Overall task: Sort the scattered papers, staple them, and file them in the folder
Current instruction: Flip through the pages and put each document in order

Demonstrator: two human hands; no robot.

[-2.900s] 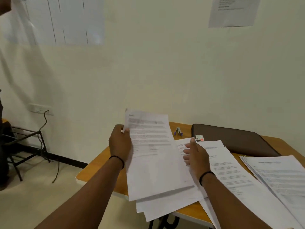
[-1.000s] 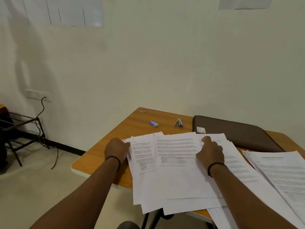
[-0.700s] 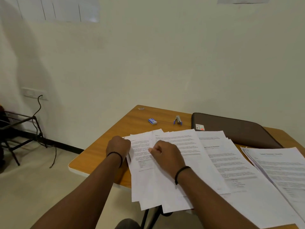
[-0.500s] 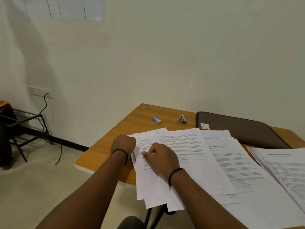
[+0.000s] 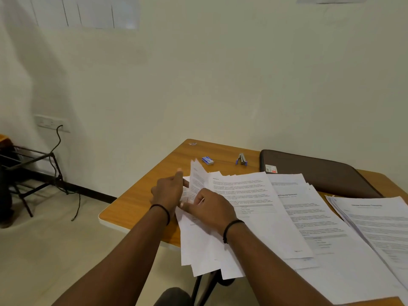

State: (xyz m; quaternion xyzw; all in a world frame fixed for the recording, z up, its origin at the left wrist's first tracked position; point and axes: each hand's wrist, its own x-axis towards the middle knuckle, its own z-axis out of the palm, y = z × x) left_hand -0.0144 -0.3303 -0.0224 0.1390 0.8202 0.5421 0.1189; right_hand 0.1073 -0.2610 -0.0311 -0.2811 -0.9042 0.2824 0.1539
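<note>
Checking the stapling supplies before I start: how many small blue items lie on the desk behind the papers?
2: a blue staple box left of a stapler, both beyond the papers, left of the folder. More may lie under sheets.

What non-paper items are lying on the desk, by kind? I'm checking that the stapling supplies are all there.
Stapler: 1
Blue staple box: 1
Brown folder: 1
Small unidentifiable bit near the desk's far corner: 1
Total: 4
</note>
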